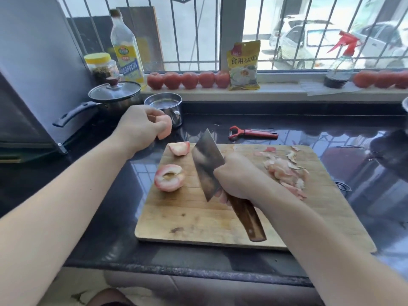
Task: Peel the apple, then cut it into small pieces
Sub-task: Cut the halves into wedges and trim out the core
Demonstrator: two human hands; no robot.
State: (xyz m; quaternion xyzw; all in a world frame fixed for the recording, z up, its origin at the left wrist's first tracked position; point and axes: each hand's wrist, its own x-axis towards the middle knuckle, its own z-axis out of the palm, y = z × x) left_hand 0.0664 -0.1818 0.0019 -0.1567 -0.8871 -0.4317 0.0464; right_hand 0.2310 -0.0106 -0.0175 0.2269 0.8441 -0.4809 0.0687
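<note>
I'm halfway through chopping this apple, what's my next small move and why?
Probably set the piece in your left hand back on the board and cut it. The cleaver in your right hand is raised off the wood, and that piece is held in the air beyond the board, near the steel cup. The half and a wedge wait uncut.

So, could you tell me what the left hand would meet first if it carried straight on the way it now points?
Probably the steel cup. The left hand, holding an apple piece, points away toward the back of the counter, and the cup sits just beyond its fingers; depth is hard to judge.
</note>
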